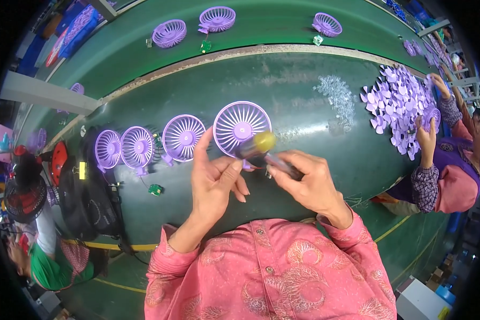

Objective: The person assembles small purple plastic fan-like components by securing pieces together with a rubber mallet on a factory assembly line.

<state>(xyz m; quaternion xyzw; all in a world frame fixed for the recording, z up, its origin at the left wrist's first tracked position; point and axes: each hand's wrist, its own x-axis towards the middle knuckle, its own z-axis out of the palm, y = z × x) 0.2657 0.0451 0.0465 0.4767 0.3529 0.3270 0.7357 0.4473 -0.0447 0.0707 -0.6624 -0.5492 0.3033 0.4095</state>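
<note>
A purple fan cage (242, 121) with radial ribs lies on the green table in front of me. My right hand (309, 178) is closed round the handle of a small mallet (257, 145), whose dark, yellow-ended head is smeared by motion over the cage's lower edge. My left hand (214, 178) is open at the cage's lower left, its index finger stretched up beside the rim and its other fingers apart. More fan cages stand in a row to the left: one (184, 137) near my left hand, then another (137, 146) and the leftmost (108, 149).
A green circuit board (155, 189) hangs on a wire. Clear small parts (337, 98) and a heap of purple blades (397, 106) lie at right, where a co-worker's hands (425, 136) work. Cages (217, 19) sit on the far green belt (266, 26). A black bag (93, 197) lies left.
</note>
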